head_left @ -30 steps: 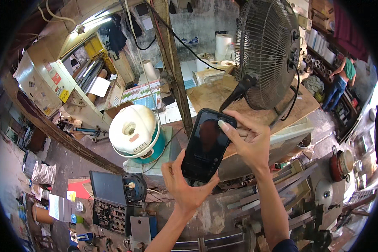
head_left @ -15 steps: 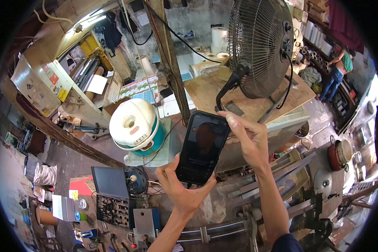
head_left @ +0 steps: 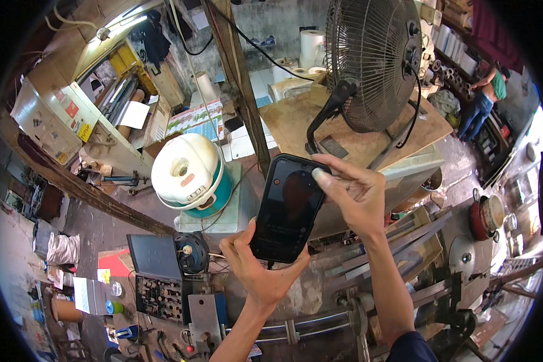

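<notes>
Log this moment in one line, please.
left hand: holds black phone, lower end | right hand: holds upper right corner, thumb over front | nearby: white-and-teal rice cooker, fan

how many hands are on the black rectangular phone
2: the bare left hand grips the lower end of the black phone; the bare right hand holds its upper right corner. No third hand shows.

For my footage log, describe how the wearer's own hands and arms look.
The left hand and right hand are ungloved; no ring, watch or bracelet shows. Both forearms are slim and bare where visible. A dark navy sleeve shows on the right arm at the lower edge; no left sleeve is in view.
</notes>
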A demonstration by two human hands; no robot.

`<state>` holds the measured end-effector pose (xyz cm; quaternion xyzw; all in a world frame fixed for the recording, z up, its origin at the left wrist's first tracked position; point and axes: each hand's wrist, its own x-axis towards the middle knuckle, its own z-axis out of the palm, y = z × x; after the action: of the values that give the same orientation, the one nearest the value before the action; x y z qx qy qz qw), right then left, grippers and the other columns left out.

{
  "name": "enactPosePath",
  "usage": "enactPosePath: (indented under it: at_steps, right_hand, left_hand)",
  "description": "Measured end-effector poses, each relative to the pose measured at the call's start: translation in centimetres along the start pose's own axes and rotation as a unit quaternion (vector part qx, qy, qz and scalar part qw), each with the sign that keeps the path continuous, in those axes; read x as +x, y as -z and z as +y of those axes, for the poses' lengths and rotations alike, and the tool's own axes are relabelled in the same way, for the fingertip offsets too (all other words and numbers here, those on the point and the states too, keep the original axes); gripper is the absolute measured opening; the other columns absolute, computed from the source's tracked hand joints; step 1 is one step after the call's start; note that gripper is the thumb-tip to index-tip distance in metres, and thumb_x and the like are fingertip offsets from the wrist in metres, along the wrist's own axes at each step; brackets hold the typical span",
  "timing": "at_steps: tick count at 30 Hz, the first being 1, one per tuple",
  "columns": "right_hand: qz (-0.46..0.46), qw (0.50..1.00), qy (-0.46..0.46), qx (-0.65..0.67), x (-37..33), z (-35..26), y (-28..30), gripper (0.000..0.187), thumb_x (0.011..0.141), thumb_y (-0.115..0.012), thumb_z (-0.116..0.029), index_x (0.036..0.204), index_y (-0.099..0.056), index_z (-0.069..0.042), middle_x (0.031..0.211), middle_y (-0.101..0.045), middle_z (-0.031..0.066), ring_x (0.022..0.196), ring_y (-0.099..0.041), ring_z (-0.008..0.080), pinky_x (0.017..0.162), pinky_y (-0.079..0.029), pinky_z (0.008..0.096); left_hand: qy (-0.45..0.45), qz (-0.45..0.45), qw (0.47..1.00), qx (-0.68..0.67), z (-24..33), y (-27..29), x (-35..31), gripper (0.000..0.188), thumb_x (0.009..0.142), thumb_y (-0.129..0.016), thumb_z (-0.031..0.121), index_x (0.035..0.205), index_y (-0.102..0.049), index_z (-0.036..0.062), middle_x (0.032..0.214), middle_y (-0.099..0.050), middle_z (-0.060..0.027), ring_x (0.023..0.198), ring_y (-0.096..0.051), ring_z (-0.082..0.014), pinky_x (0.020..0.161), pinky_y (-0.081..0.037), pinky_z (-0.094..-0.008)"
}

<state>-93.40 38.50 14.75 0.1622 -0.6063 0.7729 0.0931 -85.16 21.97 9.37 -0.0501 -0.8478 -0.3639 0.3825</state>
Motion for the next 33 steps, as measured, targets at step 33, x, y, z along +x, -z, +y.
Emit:
enactPosePath:
  at_steps: [33]
  right_hand:
    - [0.004,0.894,-0.343,-0.289,-19.6,5.4,11.4,0.027,0.100,-0.062,-0.018,0.119,-0.066,0.001,0.104,-0.072,0.0119,0.088,-0.070,0.0147,0.074,-0.055,0.0291]
  left_hand:
    - [0.236,-0.355,0.889,0.168,-15.9,-6.3,-25.4,0.085,0.060,-0.089,0.032,0.130,-0.049,0.0046,0.121,-0.054,-0.0157,0.114,-0.057,-0.0365,0.089,-0.052,-0.0491]
